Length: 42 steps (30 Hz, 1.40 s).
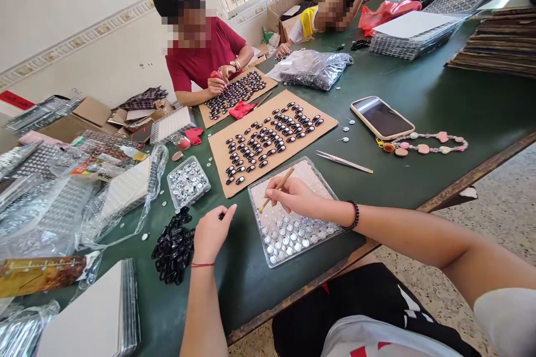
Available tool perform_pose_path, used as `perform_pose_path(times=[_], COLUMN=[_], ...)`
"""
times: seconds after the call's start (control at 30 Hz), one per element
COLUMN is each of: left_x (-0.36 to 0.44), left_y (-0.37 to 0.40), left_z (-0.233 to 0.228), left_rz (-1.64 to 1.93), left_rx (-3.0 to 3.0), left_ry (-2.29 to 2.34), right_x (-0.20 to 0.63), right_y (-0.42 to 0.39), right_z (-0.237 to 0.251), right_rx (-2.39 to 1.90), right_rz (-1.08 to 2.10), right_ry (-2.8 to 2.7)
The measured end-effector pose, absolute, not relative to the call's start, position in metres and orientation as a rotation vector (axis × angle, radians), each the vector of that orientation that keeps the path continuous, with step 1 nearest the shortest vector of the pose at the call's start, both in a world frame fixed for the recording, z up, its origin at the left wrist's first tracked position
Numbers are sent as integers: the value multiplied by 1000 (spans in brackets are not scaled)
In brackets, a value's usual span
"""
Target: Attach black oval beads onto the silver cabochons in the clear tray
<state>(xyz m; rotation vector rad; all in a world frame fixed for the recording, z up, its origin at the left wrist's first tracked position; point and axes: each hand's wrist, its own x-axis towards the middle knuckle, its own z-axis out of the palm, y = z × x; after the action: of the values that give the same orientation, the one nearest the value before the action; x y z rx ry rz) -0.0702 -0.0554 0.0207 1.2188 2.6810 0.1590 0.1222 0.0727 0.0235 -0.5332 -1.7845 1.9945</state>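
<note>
My right hand (293, 195) is closed round a thin wooden stick (281, 185). Its tip points down at a clear plastic tray (268, 259) lined with a pale sheet. Several round silvery pieces (287, 234) sit in rows along the tray's near part. My left hand (211, 231) is left of the tray, pinching a small black piece (221, 216) between thumb and fingers. Beside that hand lies a heap of shiny black pieces (172, 251). A clear box (188, 183) of small silvery discs stands behind the heap.
Beyond the tray lies a cardboard sheet (218, 148) with rows of black pieces. Tweezers (345, 162) and a phone (382, 116) with a beaded strap are to the right. Across the table, a person in red works over another cardboard sheet. Stacked trays (129, 312) stand front left.
</note>
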Motion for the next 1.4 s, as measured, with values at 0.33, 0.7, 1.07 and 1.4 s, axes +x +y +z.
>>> perform_pose_path(times=[0.33,0.7,1.07,1.4], left_x=[-70,-27,-15,-14], left_y=[-58,-45,-43,-43], left_z=[21,20,9,11], left_rz=[322,1390,1402,1450], left_rx=[1120,520,635,464], left_ry=[2709,1458,1591,1343], right_x=[123,126,131,131], right_y=[74,73,66,65], right_z=[23,24,20,20], right_rx=[-528,-505,-395,-413], right_rz=[1960,1862,1638,1372], right_ry=[-1819,-1771,-1846,-1948])
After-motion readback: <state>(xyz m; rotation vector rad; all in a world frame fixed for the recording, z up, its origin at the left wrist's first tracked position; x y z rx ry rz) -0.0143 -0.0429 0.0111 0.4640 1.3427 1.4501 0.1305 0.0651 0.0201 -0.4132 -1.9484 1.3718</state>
